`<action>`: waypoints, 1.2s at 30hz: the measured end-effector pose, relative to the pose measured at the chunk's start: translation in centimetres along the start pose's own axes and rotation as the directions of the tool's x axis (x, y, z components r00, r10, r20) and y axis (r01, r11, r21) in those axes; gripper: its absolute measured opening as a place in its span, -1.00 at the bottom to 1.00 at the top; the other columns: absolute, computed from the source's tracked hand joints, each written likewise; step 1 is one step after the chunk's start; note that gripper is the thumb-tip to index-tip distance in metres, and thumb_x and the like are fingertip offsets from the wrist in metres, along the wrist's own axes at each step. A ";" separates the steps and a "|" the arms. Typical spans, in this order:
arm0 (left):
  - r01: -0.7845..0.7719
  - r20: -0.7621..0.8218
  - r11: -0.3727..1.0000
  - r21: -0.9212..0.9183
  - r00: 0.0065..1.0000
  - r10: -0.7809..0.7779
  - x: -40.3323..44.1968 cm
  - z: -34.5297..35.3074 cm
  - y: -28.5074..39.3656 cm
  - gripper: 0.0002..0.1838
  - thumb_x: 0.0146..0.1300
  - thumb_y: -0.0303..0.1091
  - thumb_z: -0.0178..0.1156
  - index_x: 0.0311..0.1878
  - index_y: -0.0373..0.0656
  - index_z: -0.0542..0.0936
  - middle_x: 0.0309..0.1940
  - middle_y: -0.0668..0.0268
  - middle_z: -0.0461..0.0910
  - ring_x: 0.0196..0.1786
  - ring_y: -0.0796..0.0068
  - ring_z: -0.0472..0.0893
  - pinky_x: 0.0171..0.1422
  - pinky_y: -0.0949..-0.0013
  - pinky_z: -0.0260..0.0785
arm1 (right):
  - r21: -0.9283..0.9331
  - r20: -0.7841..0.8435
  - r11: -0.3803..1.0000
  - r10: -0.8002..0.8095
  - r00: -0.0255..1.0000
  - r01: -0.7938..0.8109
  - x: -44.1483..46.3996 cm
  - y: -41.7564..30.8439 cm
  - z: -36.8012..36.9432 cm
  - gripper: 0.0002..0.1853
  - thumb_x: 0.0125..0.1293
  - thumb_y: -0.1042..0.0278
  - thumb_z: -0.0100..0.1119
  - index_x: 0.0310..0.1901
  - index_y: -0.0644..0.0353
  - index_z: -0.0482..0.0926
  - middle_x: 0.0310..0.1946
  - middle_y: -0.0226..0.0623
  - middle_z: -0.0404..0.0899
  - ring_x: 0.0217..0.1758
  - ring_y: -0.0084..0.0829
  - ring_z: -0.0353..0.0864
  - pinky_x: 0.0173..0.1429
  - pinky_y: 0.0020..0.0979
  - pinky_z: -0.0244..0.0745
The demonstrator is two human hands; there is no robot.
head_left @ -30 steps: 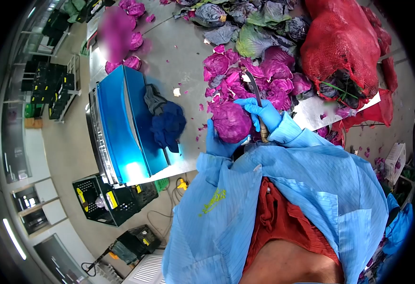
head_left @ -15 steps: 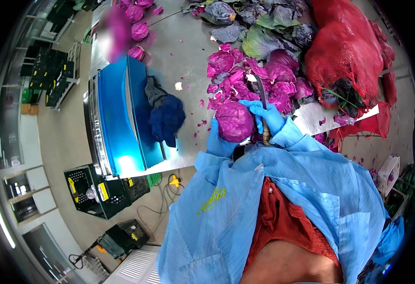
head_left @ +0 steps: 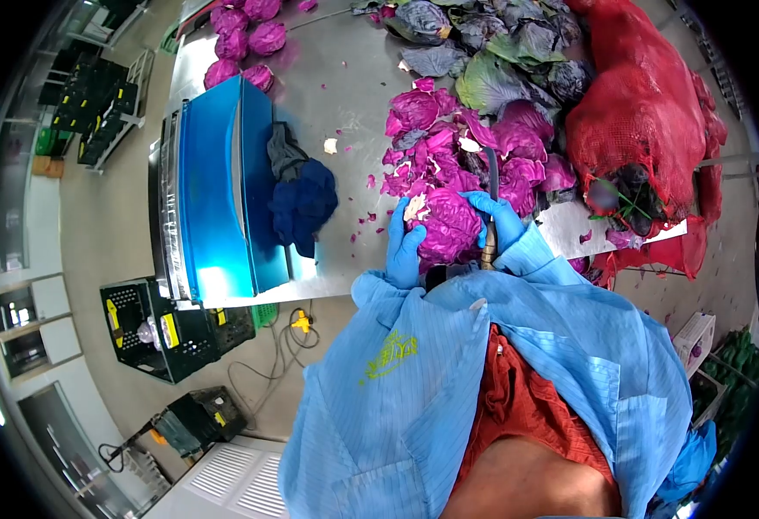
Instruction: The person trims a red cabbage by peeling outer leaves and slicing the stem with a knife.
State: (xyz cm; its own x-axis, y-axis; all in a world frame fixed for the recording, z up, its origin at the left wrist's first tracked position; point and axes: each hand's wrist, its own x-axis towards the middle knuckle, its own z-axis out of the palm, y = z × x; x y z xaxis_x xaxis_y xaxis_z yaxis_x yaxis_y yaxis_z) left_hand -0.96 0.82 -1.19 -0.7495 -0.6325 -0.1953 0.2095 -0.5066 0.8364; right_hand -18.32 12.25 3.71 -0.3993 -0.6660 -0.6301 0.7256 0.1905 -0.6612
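Observation:
A red cabbage [head_left: 450, 227] with its pale cut stem turned to the upper left is held between my two blue-gloved hands. My left hand [head_left: 405, 245] wraps its left side, thumb on the front near the stem. My right hand [head_left: 499, 221] is closed at the right side around a curved dark blade [head_left: 494, 173] with a wrapped handle [head_left: 488, 248], fingertips touching the cabbage. Beyond lie loose purple leaves [head_left: 431, 160] in a pile. Dark green outer leaves [head_left: 492, 80] are heaped farther back.
A blue box-like machine [head_left: 224, 195] stands on the metal table [head_left: 336, 104] at left, beside a dark blue cloth [head_left: 303, 203]. Several trimmed cabbages [head_left: 232, 43] sit at the back left. A red mesh sack [head_left: 635, 121] lies at right. Black crates [head_left: 146, 333] stand on the floor.
The cabbage has been turned so its pale stem shows at the upper left. My left thumb has come over its front. The view has shifted slightly.

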 end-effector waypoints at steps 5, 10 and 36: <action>-0.049 0.029 0.998 0.030 0.998 0.048 -0.2 0.6 0.7 -0.23 0.22 -0.45 0.10 0.50 -0.24 0.07 0.44 0.14 0.15 0.44 0.28 0.20 0.53 0.24 0.03 | 0.023 -0.004 1.000 0.002 1.000 -0.002 0.8 0.5 -0.6 -0.69 0.32 0.24 0.19 0.00 0.24 0.62 -0.69 -0.41 0.49 -0.78 -0.51 0.40 -0.75 -0.45 0.34; -0.111 0.040 0.982 0.152 0.994 0.106 -0.5 1.7 2.4 -0.21 0.21 -0.46 0.13 0.51 -0.20 0.07 0.42 0.14 0.17 0.42 0.27 0.22 0.52 0.22 0.04 | 0.030 0.033 1.000 0.000 0.999 -0.001 0.8 0.1 -0.2 -0.69 0.31 0.27 0.18 0.02 0.24 0.61 -0.66 -0.37 0.53 -0.77 -0.50 0.42 -0.75 -0.46 0.34; -0.160 -0.088 0.907 0.389 0.974 0.210 0.1 2.1 2.2 -0.46 0.45 -0.26 0.04 0.41 -0.24 0.24 0.28 0.18 0.35 0.31 0.35 0.35 0.44 0.29 0.15 | -0.015 0.098 1.000 -0.023 0.995 0.024 0.8 -0.5 0.8 -0.73 0.32 0.43 0.13 0.03 0.24 0.60 -0.63 -0.39 0.54 -0.74 -0.54 0.44 -0.71 -0.50 0.35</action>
State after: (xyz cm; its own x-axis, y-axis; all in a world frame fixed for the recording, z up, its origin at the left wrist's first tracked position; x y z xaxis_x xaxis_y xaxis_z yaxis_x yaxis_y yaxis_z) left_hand -1.94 0.83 1.74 -0.6307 -0.7737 -0.0597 0.0660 -0.1302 0.9893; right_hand -18.56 11.06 3.88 -0.3592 -0.7374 -0.5721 0.7071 0.1850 -0.6824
